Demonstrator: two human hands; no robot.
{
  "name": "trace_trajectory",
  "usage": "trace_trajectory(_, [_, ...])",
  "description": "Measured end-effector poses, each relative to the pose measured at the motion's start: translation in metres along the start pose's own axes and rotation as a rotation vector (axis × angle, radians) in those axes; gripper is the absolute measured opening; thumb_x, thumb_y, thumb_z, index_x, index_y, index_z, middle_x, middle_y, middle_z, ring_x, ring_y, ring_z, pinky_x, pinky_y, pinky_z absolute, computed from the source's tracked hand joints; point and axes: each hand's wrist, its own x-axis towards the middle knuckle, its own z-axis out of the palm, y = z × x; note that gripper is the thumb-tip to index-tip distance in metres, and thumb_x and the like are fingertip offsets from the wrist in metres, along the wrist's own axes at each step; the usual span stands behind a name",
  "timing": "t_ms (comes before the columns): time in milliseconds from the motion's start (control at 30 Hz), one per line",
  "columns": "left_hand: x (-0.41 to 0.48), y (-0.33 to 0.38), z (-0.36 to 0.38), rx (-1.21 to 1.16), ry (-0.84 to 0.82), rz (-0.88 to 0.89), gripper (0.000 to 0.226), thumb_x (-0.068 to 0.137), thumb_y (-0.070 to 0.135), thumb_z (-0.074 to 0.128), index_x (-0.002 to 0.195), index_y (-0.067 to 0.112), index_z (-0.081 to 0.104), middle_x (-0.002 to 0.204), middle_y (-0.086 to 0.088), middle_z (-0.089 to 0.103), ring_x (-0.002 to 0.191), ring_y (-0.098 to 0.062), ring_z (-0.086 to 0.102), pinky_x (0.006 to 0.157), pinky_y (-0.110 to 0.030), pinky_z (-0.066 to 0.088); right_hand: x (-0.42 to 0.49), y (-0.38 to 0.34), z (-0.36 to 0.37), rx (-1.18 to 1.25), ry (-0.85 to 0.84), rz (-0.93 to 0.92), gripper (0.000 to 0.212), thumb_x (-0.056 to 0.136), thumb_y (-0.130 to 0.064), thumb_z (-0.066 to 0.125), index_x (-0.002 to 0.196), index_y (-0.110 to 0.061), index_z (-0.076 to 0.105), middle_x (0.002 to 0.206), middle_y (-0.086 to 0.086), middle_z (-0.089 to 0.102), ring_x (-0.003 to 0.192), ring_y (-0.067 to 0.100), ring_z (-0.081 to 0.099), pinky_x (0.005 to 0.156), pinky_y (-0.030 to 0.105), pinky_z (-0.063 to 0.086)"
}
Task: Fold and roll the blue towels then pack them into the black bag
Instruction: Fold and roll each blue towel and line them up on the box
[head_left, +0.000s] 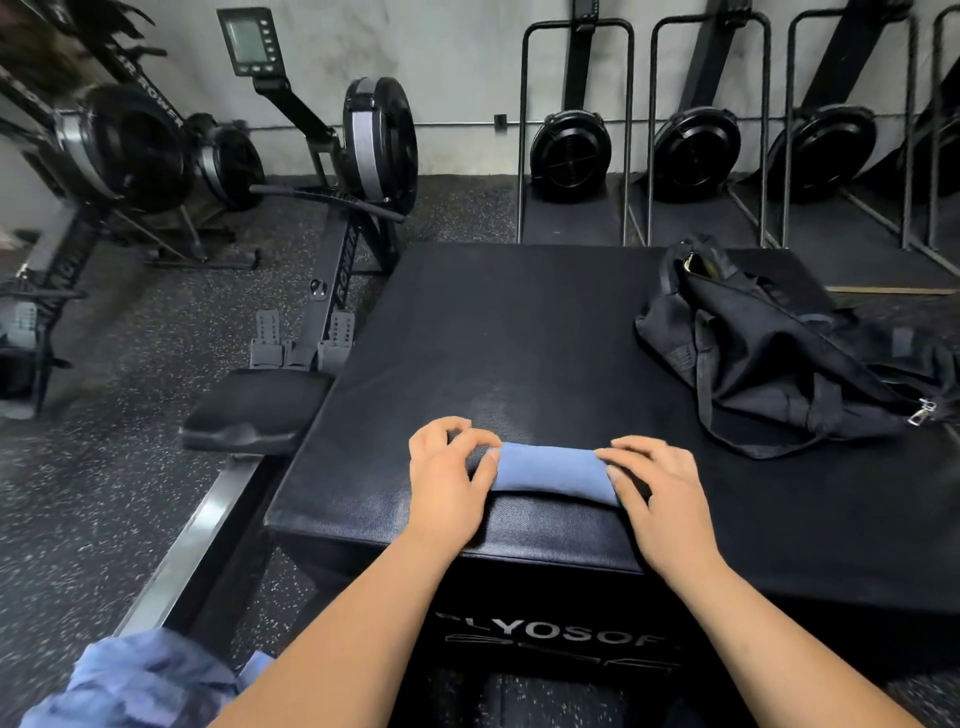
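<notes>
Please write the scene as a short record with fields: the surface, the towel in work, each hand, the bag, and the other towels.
surface: black padded box, in a gym
towel in work: blue towel, a compact roll near the box's front edge
left hand: fingers curled over the roll's left end
right hand: fingers curled over the roll's right end
bag: black bag, slumped on the box's right side, apart from the roll
other towels: loose towel pile, low at the person's left, off the box

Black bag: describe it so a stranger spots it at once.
Find the big black padded box on the gym floor. On its far right side lies the black bag, slumped and crumpled. Unlike the rolled blue towel, it has straps and a silver clip.
</notes>
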Motion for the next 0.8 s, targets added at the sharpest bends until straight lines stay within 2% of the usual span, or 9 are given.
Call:
trace_trajectory(100, [0.006, 0.005, 0.000, 0.118, 0.016, -0.024, 0.009, 0.097, 0.040, 0.070, 0.102, 0.044, 0.077, 0.121, 0.014, 0.053, 0.127, -0.016, 0.037, 0.105, -0.037, 0.039, 0.003, -0.011, 0.002, -0.121, -0.030, 0.025, 0.026, 0.100, -0.022, 0.065, 0.117, -0.039, 0.074, 0.123, -0.025, 0.066, 0.119, 0.015, 0.053, 0.098, 0.041, 0.044])
trace_trajectory(200, [0.015, 0.012, -0.002, 0.195, -0.013, -0.030, 0.012, 0.098, 0.041, 0.068, 0.100, 0.041, 0.079, 0.111, 0.015, 0.054, 0.118, -0.018, 0.042, 0.096, -0.034, 0.039, 0.011, -0.020, -0.003, -0.209, -0.117, 0.052, 0.022, 0.104, -0.042, 0.054, 0.117, -0.040, 0.072, 0.118, -0.025, 0.068, 0.116, 0.014, 0.054, 0.094, 0.040, 0.045])
trace_trajectory(300, [0.018, 0.022, -0.007, 0.222, -0.040, -0.069, 0.017, 0.101, 0.045, 0.062, 0.107, 0.042, 0.078, 0.107, 0.013, 0.053, 0.111, -0.018, 0.044, 0.093, -0.034, 0.040, 0.021, -0.024, -0.011, -0.273, -0.221, 0.082, 0.034, 0.101, -0.064, 0.045, 0.112, -0.045, 0.071, 0.111, -0.025, 0.068, 0.105, 0.013, 0.054, 0.090, 0.039, 0.047])
trace_trajectory(467, [0.009, 0.035, -0.016, 0.235, -0.009, -0.197, 0.029, 0.102, 0.052, 0.057, 0.124, 0.037, 0.068, 0.104, 0.008, 0.064, 0.103, -0.021, 0.055, 0.091, -0.038, 0.045, 0.022, -0.038, -0.023, -0.259, -0.287, 0.183, 0.035, 0.094, -0.072, 0.051, 0.095, -0.042, 0.069, 0.089, -0.020, 0.066, 0.100, 0.015, 0.054, 0.083, 0.039, 0.051])
trace_trajectory(533, [0.004, 0.042, -0.016, 0.155, -0.092, -0.268, 0.035, 0.101, 0.049, 0.059, 0.132, 0.032, 0.064, 0.093, 0.015, 0.067, 0.104, -0.018, 0.061, 0.096, -0.040, 0.048, 0.019, -0.047, -0.025, -0.273, -0.319, 0.195, 0.032, 0.094, -0.070, 0.052, 0.105, -0.044, 0.068, 0.095, -0.017, 0.069, 0.106, 0.017, 0.057, 0.084, 0.039, 0.052])
trace_trajectory(633, [-0.001, 0.058, -0.013, 0.000, -0.253, -0.343, 0.057, 0.101, 0.041, 0.062, 0.153, 0.021, 0.050, 0.080, 0.019, 0.068, 0.114, -0.014, 0.063, 0.098, -0.032, 0.047, 0.015, -0.066, -0.027, -0.293, -0.409, 0.206, 0.043, 0.098, -0.061, 0.053, 0.138, -0.046, 0.057, 0.124, -0.011, 0.070, 0.119, 0.021, 0.060, 0.090, 0.038, 0.051])
trace_trajectory(700, [-0.005, 0.069, -0.010, -0.064, -0.331, -0.393, 0.070, 0.101, 0.040, 0.062, 0.161, 0.014, 0.036, 0.080, 0.021, 0.067, 0.119, -0.010, 0.059, 0.099, -0.029, 0.043, 0.012, -0.075, -0.027, -0.252, -0.440, 0.237, 0.041, 0.099, -0.054, 0.054, 0.138, -0.044, 0.058, 0.127, -0.010, 0.069, 0.116, 0.021, 0.063, 0.085, 0.037, 0.052])
trace_trajectory(767, [-0.006, 0.075, -0.005, -0.120, -0.365, -0.460, 0.078, 0.099, 0.042, 0.065, 0.163, 0.014, 0.031, 0.093, 0.018, 0.071, 0.116, -0.010, 0.061, 0.099, -0.029, 0.044, 0.007, -0.080, -0.024, -0.205, -0.464, 0.267, 0.039, 0.099, -0.052, 0.055, 0.137, -0.043, 0.060, 0.127, -0.011, 0.069, 0.113, 0.020, 0.063, 0.082, 0.035, 0.050])
trace_trajectory(800, [-0.006, 0.077, -0.003, -0.146, -0.369, -0.490, 0.081, 0.096, 0.046, 0.067, 0.163, 0.016, 0.031, 0.111, 0.013, 0.072, 0.120, -0.013, 0.062, 0.104, -0.032, 0.045, 0.004, -0.082, -0.023, -0.188, -0.474, 0.278, 0.040, 0.099, -0.052, 0.056, 0.137, -0.042, 0.059, 0.128, -0.012, 0.069, 0.113, 0.019, 0.063, 0.083, 0.035, 0.050])
